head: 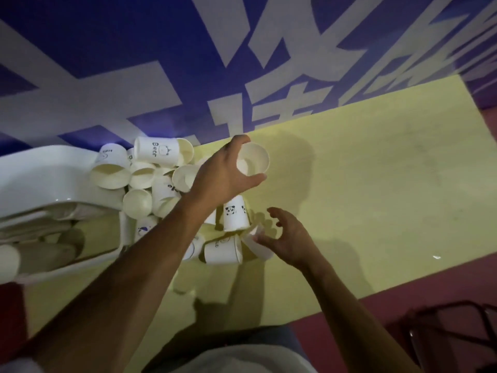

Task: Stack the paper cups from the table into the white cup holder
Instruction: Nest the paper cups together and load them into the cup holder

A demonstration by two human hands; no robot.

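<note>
Wall: blue banner [107, 63] w/ large white characters, running behind far edge of table.
Table: yellow top [376, 170]; right half carries only a small white scrap [437, 257] near the front edge.
Floor: reddish strip [349, 313] past front edge; dark metal chair frame [451, 327] standing on it, front-right.
Obstruction: L forearm [150, 251] lies diagonally over the cup pile and hides several cups; hand shadows fall on the table centre.
Holder: white cup holder [40, 173] at left edge of table, partly out of frame; nested cup rows [45, 255] lie sideways inside it.
Pile: loose cups [150, 181] heaped against the holder's right side, most on their sides, mouths facing various ways; "Bear" cup [158, 152] on top at far end, lying sideways.
Near cups: panda-print cup [235, 214] just below L hand; side-lying cup [223, 250] nearer the front edge; tilted cup [259, 246] beside it.
L hand [226, 173]: above the pile's right edge, thumb and fingers curled round one paper cup [252, 162], mouth toward camera, lifted off the table.
R hand [293, 238]: wide, fingers spread and loosely curved, holding nothing, just right of tilted cup; contact w/ it cannot be told.
</note>
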